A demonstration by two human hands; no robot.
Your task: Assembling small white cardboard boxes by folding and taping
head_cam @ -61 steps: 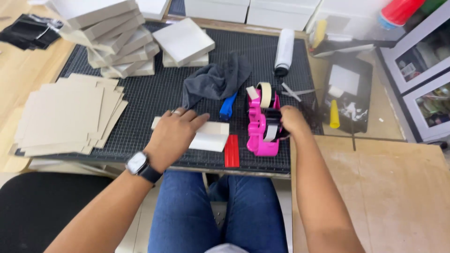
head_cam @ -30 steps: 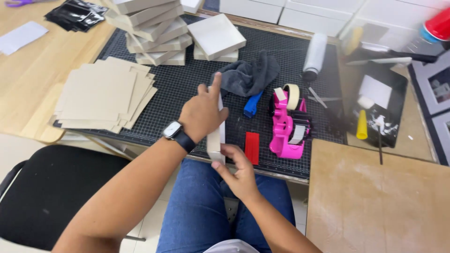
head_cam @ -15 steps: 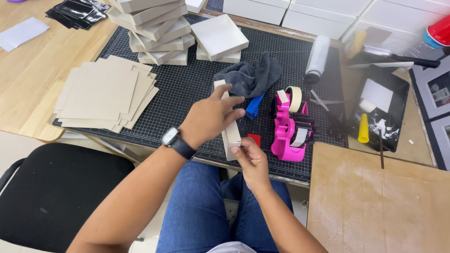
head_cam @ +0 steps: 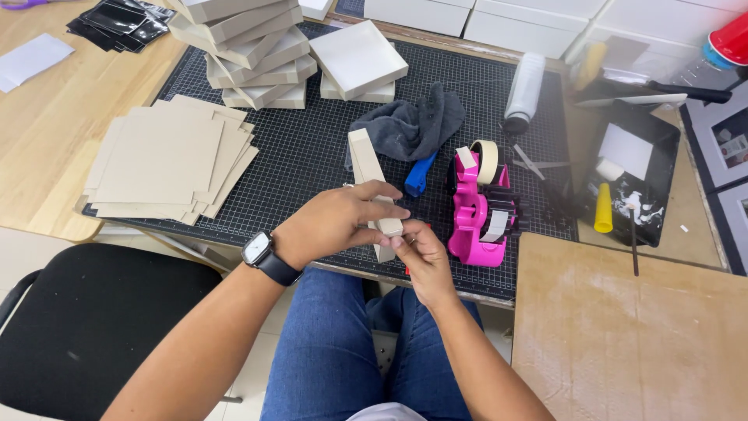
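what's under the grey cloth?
A blue tool pokes out from under the grey cloth, lying on the black cutting mat. Its upper end is covered.

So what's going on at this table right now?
A seated person holds a shallow cardboard tray on edge over a black cutting mat. The left hand grips its near end and the right hand pinches the corner from below. A pink tape dispenser stands just to the right, a grey cloth lies behind, flat cardboard sheets sit to the left, and finished trays are stacked at the back.
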